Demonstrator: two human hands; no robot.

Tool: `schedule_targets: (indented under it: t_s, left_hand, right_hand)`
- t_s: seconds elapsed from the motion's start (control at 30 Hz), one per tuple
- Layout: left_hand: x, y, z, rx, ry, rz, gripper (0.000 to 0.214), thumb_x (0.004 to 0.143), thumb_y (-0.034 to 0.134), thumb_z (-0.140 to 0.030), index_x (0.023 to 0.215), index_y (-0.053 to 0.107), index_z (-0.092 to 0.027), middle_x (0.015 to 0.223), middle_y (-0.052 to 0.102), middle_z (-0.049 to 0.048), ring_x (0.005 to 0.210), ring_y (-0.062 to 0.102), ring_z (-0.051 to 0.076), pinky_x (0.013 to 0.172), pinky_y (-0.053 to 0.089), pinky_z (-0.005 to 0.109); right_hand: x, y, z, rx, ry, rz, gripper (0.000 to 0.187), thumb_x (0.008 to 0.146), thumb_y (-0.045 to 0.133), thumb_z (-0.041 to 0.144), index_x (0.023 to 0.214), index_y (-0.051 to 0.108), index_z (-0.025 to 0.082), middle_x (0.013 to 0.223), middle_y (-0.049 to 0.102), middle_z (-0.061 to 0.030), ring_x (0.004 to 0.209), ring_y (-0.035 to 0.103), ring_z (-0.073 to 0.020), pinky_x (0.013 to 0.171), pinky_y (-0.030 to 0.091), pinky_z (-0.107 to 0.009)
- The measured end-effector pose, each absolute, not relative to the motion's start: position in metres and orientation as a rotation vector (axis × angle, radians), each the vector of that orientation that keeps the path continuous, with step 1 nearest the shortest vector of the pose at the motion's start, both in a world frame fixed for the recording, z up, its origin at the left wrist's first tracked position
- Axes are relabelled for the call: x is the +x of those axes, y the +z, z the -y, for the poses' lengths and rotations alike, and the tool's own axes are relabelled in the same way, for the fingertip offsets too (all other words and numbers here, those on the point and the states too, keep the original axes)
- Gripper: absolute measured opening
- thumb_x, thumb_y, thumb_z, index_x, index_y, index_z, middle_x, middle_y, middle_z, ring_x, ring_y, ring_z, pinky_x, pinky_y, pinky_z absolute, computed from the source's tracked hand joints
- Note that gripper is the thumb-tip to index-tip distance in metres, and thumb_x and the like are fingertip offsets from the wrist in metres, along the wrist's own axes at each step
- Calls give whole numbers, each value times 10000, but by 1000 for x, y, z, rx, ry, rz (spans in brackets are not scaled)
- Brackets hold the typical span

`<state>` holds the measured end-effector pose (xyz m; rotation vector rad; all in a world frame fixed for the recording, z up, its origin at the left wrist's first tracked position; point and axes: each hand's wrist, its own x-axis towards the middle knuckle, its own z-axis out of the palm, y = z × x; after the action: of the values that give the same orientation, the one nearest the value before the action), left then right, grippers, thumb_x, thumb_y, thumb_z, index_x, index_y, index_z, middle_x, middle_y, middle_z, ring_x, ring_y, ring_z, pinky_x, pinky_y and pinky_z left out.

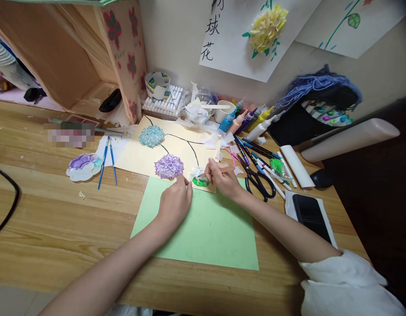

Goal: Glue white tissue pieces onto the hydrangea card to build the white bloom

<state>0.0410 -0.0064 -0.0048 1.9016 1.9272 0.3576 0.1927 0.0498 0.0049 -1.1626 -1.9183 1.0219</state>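
A cream sheet (140, 159) carries drawn black branches, a blue tissue-paper flower (152, 136) and a purple tissue-paper flower (169, 166). At its lower right corner, white paper bits sit on a green patch (200, 181). My right hand (224, 177) is closed around a flat tan stick (228, 168), its fingertips at the right side of this patch. To the left of the patch, my left hand (175, 197) has its fingers pinched together at the sheet's lower edge. Whatever they hold is hidden. A green sheet (196, 232) lies beneath both hands.
Black scissors (258, 182) and several pens lie right of my right hand. Paint bottles (227, 122) and a bowl of paper scraps (196, 112) stand behind the sheet. At left are a palette (84, 171) and two brushes (105, 160). A phone (310, 215) lies at right.
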Motion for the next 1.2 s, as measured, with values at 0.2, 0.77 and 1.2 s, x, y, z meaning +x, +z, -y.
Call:
schedule_targets:
  t_s: [0.2, 0.77, 1.2]
  left_hand:
    - [42, -8, 8, 1979, 218, -1966, 239, 922, 327, -319, 927, 505, -159, 741, 656, 84, 636, 627, 213, 516, 333, 258]
    - [41, -4, 4, 1920, 244, -1956, 209, 906, 377, -309, 903, 528, -164, 736, 660, 72, 648, 624, 211, 523, 319, 258]
    - [36, -6, 5, 1935, 321, -1920, 206, 905, 371, -308, 891, 531, -180, 689, 640, 41, 615, 601, 192, 521, 304, 251]
  right_hand:
    - [194, 2, -49, -1059, 729, 2123, 517, 959, 246, 350, 498, 426, 202, 505, 506, -25, 520, 492, -133, 575, 395, -294]
    - [191, 16, -69, -1243, 1154, 1925, 582, 911, 318, 512, 446, 441, 184, 398, 435, 24, 412, 441, -95, 513, 380, -243]
    - [259, 2, -78, -1337, 426, 2166, 161, 748, 648, 283, 866, 596, 186, 837, 659, -51, 741, 603, -202, 653, 447, -299]
